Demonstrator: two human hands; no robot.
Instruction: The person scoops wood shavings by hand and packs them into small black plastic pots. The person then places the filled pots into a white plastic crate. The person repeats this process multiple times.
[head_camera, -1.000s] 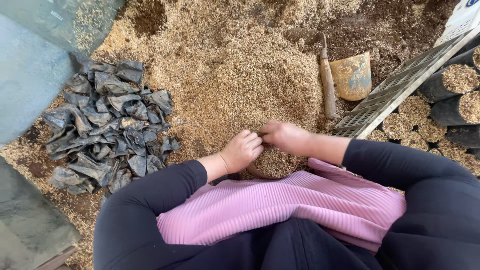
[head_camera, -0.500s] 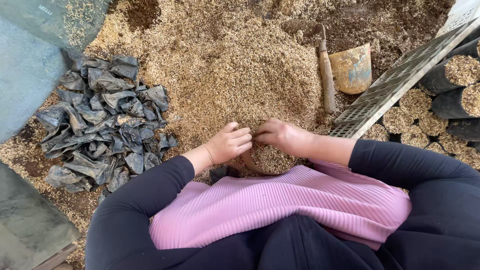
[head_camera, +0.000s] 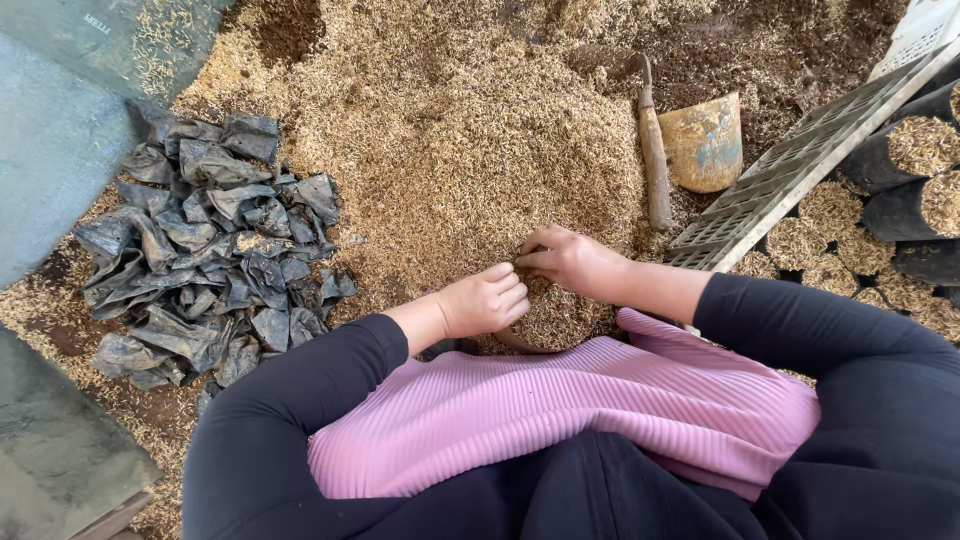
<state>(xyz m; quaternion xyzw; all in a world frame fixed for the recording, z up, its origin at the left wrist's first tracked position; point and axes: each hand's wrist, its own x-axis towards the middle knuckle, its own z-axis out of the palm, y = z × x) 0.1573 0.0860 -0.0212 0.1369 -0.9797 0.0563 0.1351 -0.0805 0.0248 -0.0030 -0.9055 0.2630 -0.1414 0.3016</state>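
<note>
A view from above shows a person crouched over a broad heap of pale rice husk and soil mix (head_camera: 450, 150) spread on the ground. Both hands meet at a small round bag (head_camera: 555, 318) held just in front of the person's pink top. The bag is heaped with husk mix up to its rim. The left hand (head_camera: 485, 300) is loosely curled, its fingers resting against the near-left edge of the bag. The right hand (head_camera: 568, 258) is cupped over the far edge, fingers bent down onto the fill; whether it grips the rim or only presses the mix cannot be told.

To the person's left lies a loose pile of flat, crumpled black bags (head_camera: 205, 250), all unfilled. To the right, beside a slatted grey tray (head_camera: 800, 170) propped at a slant, stand several filled black bags (head_camera: 925, 150) topped with husk, packed close together. A short trowel (head_camera: 690, 145) with a wooden handle and a rusty yellowish blade lies on the heap beyond the hands.

Judging by the scene, the bag in hand looks nearly or fully packed, a batch is already done on the right, and the many empty bags on the left remain to be filled
</note>
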